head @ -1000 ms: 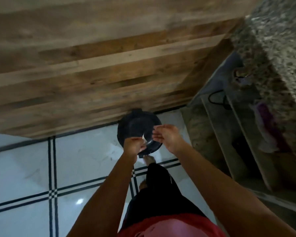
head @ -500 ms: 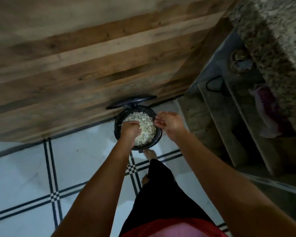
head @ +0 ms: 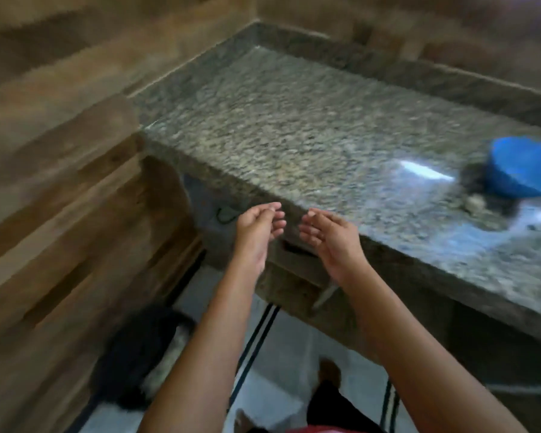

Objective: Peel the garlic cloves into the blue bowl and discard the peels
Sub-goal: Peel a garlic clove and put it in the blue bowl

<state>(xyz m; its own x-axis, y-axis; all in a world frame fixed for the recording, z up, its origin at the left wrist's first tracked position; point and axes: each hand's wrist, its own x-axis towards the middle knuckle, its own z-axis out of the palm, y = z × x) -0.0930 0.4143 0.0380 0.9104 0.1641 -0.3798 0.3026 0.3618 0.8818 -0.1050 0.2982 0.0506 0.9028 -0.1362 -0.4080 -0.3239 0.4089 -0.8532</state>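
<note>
- One granite counter (head: 294,126) is filling most of the view, its polished top glaring under a light. Anything light is likely sliding easily on it.
- One black bin (head: 128,351) is standing on the floor tiles at lower left, against the wood-look wall. Something pale is showing inside, but blur is hiding what it is.
- One blue bowl (head: 525,170) is sitting at the counter's far right, partly cut by the frame edge and well apart from both hands. I am judging it a light plastic thing, so it is best steadied at the rim rather than nudged.
- Both hands are hovering in front of the counter's near edge, close together without touching. The left hand (head: 256,226) and the right hand (head: 328,232) are each hanging with fingers loosely curled, and neither is holding anything I can see.
- One small pale lump (head: 475,203) is lying on the counter just beside the bowl. It is probably garlic, though blur is stopping me from telling whether it is peeled.
- Cloves like that are, by my reckoning, handling as light, firm and prone to rolling, with dry papery skin that is tearing rather than stretching. Pinching at the pointed tip or root end between thumb and forefinger is looking the surest hold, since loose skin is apt to slip.
</note>
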